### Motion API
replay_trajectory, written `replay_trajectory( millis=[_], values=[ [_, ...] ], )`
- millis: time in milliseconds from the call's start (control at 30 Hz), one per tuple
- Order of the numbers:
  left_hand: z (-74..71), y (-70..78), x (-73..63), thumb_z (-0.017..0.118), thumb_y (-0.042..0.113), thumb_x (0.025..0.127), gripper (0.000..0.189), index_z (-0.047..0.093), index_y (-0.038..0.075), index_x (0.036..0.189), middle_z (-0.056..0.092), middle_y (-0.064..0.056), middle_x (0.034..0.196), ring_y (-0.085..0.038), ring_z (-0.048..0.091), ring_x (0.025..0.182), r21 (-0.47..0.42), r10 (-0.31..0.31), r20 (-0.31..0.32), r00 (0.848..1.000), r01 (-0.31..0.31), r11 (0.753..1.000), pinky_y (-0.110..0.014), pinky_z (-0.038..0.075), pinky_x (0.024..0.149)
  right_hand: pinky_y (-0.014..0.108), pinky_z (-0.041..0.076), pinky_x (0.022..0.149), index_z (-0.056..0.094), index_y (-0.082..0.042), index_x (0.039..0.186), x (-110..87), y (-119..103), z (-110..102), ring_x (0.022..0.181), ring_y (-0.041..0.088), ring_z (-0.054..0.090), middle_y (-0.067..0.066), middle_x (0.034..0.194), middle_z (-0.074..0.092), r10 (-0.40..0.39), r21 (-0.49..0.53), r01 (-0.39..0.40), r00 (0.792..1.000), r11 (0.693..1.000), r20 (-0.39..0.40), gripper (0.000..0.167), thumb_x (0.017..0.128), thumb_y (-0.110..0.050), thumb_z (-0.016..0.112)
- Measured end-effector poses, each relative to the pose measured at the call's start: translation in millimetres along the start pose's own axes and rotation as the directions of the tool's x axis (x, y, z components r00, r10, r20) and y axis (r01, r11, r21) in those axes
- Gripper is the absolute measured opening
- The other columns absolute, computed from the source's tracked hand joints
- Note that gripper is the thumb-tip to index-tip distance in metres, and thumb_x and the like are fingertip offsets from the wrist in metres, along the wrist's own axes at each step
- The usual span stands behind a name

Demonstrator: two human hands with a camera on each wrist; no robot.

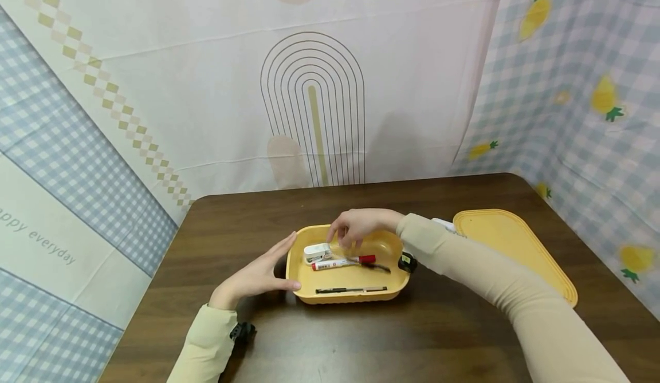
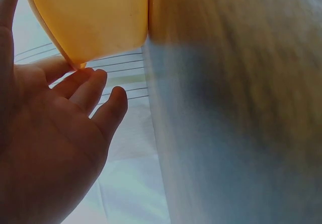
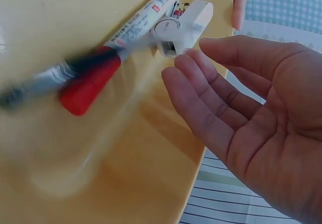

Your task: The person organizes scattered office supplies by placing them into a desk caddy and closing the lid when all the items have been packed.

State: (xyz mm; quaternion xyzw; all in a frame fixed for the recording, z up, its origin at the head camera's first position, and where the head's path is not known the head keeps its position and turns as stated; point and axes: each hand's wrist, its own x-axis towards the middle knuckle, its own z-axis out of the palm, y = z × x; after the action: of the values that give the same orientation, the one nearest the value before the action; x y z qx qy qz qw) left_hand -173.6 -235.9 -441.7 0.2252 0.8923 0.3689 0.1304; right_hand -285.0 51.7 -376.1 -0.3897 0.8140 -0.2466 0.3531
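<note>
A yellow plastic box (image 1: pixel 301 296) stands on the table, without a lid on it. My left hand (image 1: pixel 255 274) rests against its left end, thumb and fingers spread along the rim. In the left wrist view those fingertips touch the box's corner. Over the box is my right hand (image 1: pixel 358 225), its fingers loosely bent with a gap to the thumb. Just below them a motion-blurred pen (image 3: pixel 53 78) lies across a red-capped white marker (image 3: pixel 143 20); I see no firm grip on it. A small white stapler-like item (image 1: pixel 317 250) sits beside the marker. Near the front wall lies a black pen (image 1: pixel 350 289).
A flat yellow lid (image 1: pixel 505 245) lies on the table to the right, partly behind my right sleeve. Some white item (image 1: pixel 442 224) shows by its left edge, mostly covered by the sleeve. Behind the brown table (image 1: pixel 237 211) hangs a patterned cloth (image 1: pixel 216 97).
</note>
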Motion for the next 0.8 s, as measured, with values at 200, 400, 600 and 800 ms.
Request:
replay_trajectory(
  millis=[200,400,600,800],
  values=[
    [0.2,-0.6,-0.4,0.082,0.049,0.081,0.112,0.011,0.024,0.164,0.007,0.000,0.169,-0.023,0.011,0.153,-0.004,0.005,-0.001,1.000,-0.005,1.000,-0.054,0.020,0.118,0.035,0.059,0.075,0.067,-0.006,0.128,-0.2,-0.3,1.4,0.087,0.020,0.067,0.008,0.094,0.066,-0.002,0.007,0.002,1.000,1.000,-0.003,0.033,0.096,0.000,0.063],
    [-0.1,-0.2,-0.4,0.082,0.050,0.081,0.112,0.011,0.025,0.164,0.008,0.001,0.169,-0.022,0.011,0.152,-0.005,0.007,-0.003,1.000,-0.007,1.000,-0.053,0.020,0.118,0.040,0.059,0.077,0.067,-0.005,0.128,-2.8,-2.5,-0.6,0.090,0.027,0.069,0.008,0.096,0.066,-0.008,0.007,0.008,1.000,1.000,-0.022,0.033,0.096,0.001,0.062],
    [-0.2,0.6,-1.0,0.082,0.046,0.082,0.110,0.012,0.022,0.164,0.007,-0.003,0.169,-0.027,0.011,0.153,-0.009,0.020,-0.004,1.000,-0.020,1.000,-0.056,0.020,0.118,0.041,0.059,0.080,0.065,-0.002,0.130,-6.8,-3.4,-6.9,0.092,0.028,0.068,0.008,0.098,0.065,-0.019,0.014,0.020,0.999,1.000,-0.047,0.036,0.095,0.002,0.061],
    [-0.2,-1.1,-0.6,0.082,0.047,0.082,0.111,0.011,0.022,0.164,0.007,-0.002,0.169,-0.027,0.011,0.153,-0.007,0.019,-0.006,1.000,-0.019,1.000,-0.056,0.020,0.118,0.036,0.058,0.080,0.066,-0.004,0.130,-9.7,-1.5,-14.8,0.093,0.028,0.068,0.007,0.098,0.066,-0.034,-0.004,0.034,0.995,0.999,-0.091,0.032,0.099,-0.004,0.061]
  ],
)
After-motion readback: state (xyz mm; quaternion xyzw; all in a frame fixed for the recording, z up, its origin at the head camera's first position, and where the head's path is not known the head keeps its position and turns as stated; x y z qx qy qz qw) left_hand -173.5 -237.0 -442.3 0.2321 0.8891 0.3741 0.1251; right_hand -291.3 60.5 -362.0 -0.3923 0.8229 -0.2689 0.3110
